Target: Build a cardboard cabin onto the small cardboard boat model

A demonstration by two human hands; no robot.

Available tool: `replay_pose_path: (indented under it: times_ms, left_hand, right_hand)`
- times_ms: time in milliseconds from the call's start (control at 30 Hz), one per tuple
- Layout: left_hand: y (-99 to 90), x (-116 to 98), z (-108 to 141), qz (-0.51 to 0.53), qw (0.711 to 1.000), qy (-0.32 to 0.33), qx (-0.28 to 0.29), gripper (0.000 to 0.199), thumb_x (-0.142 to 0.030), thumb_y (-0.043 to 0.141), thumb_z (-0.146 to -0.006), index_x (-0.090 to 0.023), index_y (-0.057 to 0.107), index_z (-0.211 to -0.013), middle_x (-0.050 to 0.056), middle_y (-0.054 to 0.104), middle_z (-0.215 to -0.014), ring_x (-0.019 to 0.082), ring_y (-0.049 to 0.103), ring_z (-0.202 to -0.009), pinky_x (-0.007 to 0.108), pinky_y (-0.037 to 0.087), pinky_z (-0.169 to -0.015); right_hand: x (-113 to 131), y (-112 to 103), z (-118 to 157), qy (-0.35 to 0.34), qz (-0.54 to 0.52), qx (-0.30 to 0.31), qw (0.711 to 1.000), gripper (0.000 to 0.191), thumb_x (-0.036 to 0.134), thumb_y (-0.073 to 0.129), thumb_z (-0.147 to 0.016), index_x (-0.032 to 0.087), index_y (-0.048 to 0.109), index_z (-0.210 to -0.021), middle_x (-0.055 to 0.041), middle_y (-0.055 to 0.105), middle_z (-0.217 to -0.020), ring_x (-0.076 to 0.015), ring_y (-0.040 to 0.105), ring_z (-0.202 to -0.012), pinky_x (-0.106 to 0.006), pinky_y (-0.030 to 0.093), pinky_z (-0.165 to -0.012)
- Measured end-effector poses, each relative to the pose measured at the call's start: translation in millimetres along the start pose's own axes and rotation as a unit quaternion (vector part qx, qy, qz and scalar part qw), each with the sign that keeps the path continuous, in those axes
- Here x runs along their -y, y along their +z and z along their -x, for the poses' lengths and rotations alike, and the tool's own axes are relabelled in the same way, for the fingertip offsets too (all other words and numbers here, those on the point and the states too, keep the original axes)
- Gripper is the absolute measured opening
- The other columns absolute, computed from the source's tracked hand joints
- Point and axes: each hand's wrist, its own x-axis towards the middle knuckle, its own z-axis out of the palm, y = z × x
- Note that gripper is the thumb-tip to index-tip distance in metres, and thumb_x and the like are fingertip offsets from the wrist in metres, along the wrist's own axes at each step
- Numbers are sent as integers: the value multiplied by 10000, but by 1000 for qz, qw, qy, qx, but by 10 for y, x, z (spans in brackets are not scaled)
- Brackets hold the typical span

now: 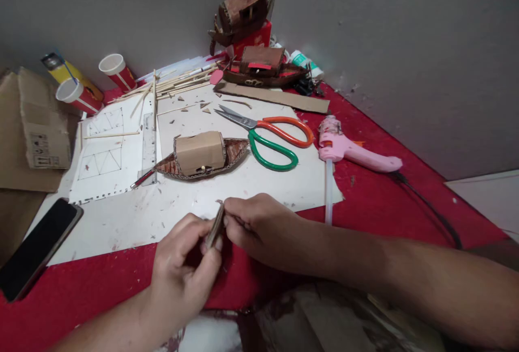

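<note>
A small brown cardboard piece point(215, 226) is pinched between the thumb and fingers of my left hand point(184, 260), near the table's front edge. My right hand point(263, 230) is closed, its thumb and index finger pressed together at the upper end of that piece; whether they grip it or some smaller bit is hidden. Beyond my hands, a model boat point(200, 154) with a cardboard cabin rests on white paper. Scissors point(267, 135) with one orange and one green handle lie partly open to its right.
A pink glue gun point(357, 154) lies right, its cord trailing toward my right arm. A phone point(38, 249) and cardboard box point(44, 119) are left. Two cups point(117, 71), wooden sticks point(174, 84), a ruler point(149, 146), a cardboard strip point(275, 97) and two boats point(263, 65) stand farther back.
</note>
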Motion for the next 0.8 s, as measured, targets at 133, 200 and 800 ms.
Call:
replay_pose_path:
  times_ms: [133, 200, 800]
  left_hand:
    - [-30, 3, -93, 127, 977, -170, -33, 136, -222, 625, -885, -180, 628, -756, -18, 562, -662, 112, 537, -609, 210, 450, -565]
    - [-35, 21, -109, 177, 962, -205, -44, 143, -263, 647, -878, -183, 637, -761, -25, 558, -658, 109, 532, -602, 205, 456, -564]
    - [-29, 46, -30, 11, 999, 34, -5, 181, -7, 584, -872, -176, 624, -920, -3, 605, -820, 98, 584, -756, 216, 468, -686]
  right_hand:
    - [-18, -61, -34, -4, -48, -100, 994, 205, 177, 461, -830, 220, 373, -650, 84, 327, -503, -81, 264, -464, -234, 240, -479]
    - [1, -80, -42, 46, -127, -114, 984, 64, 217, 496, -819, 215, 497, -755, 98, 368, -481, -79, 291, -436, -218, 249, -449]
    - [18, -1, 14, 7, -228, -48, 972, 143, 193, 507, -795, 178, 543, -658, 71, 390, -542, -78, 325, -512, -207, 288, -464]
